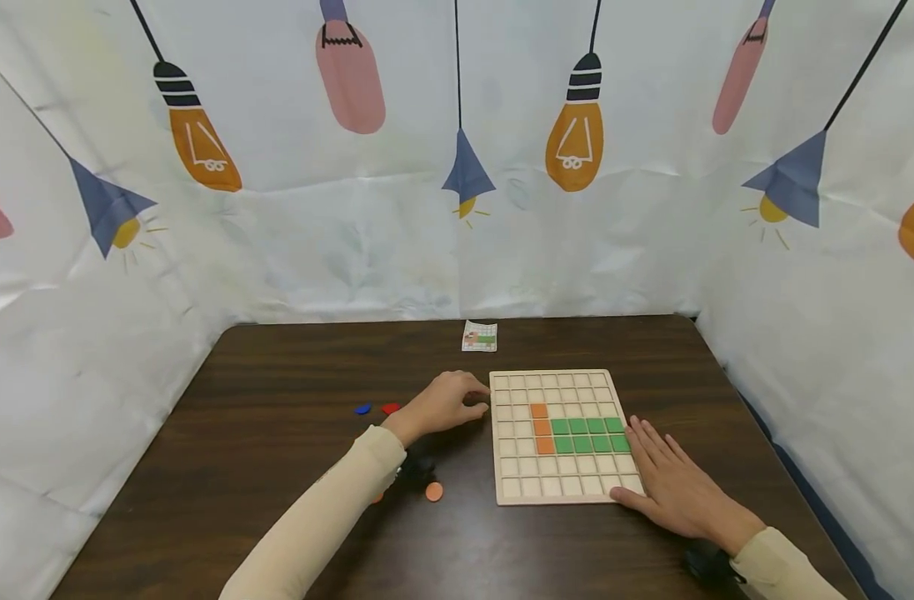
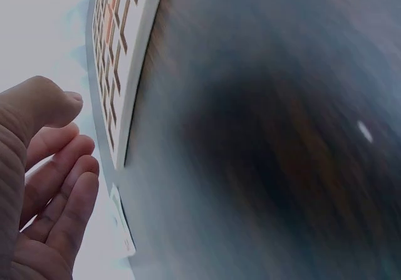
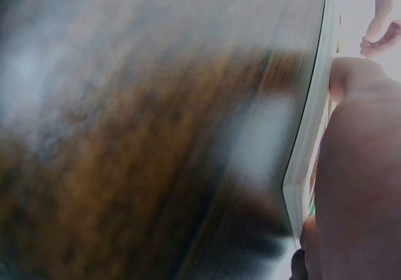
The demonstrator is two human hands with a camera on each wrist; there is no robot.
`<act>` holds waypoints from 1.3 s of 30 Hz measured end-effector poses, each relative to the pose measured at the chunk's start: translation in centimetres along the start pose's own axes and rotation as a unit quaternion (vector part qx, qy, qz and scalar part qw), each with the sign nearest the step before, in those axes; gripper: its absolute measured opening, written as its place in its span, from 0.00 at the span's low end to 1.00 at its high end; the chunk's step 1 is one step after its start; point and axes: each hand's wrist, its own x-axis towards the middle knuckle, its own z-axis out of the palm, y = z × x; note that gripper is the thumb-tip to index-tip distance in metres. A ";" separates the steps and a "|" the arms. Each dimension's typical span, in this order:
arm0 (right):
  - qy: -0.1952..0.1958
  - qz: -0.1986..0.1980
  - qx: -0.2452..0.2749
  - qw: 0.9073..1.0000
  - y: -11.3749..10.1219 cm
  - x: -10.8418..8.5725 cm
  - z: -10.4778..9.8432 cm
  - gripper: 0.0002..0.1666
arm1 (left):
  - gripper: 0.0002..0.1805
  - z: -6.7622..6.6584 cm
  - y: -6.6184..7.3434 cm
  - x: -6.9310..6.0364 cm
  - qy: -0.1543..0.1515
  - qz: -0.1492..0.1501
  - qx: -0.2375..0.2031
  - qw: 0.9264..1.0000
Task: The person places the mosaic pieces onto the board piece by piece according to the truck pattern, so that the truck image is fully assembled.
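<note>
A pale wooden grid board lies on the brown table, with green squares in two rows and an orange column at their left end. My left hand is at the board's left edge, fingers loosely bent and thumb apart from them. In the left wrist view that hand holds nothing. My right hand rests at the board's right side, fingers straight, with thumb and fingertips at its edge. Its palm hides part of the board in the right wrist view.
Left of the board lie a blue piece, a red piece and an orange disc. My left forearm partly covers another orange piece. A small printed card lies near the table's back edge, before a patterned cloth.
</note>
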 end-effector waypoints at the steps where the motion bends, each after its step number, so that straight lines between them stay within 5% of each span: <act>1: 0.000 -0.001 0.000 1.000 0.0 0.0 0.0 0.62 | 0.17 -0.1 -0.2 -0.2 0.000 -0.005 0.000 1.000; 24: -0.009 0.001 0.017 1.000 -0.2 -0.1 -0.2 0.61 | 0.22 -3.5 -3.9 -5.3 0.043 -0.055 -0.011 0.998; 39: -0.005 -0.006 0.004 1.000 -0.2 -0.1 -0.1 0.61 | 0.20 -4.3 -6.3 -8.9 0.035 -0.096 0.018 0.995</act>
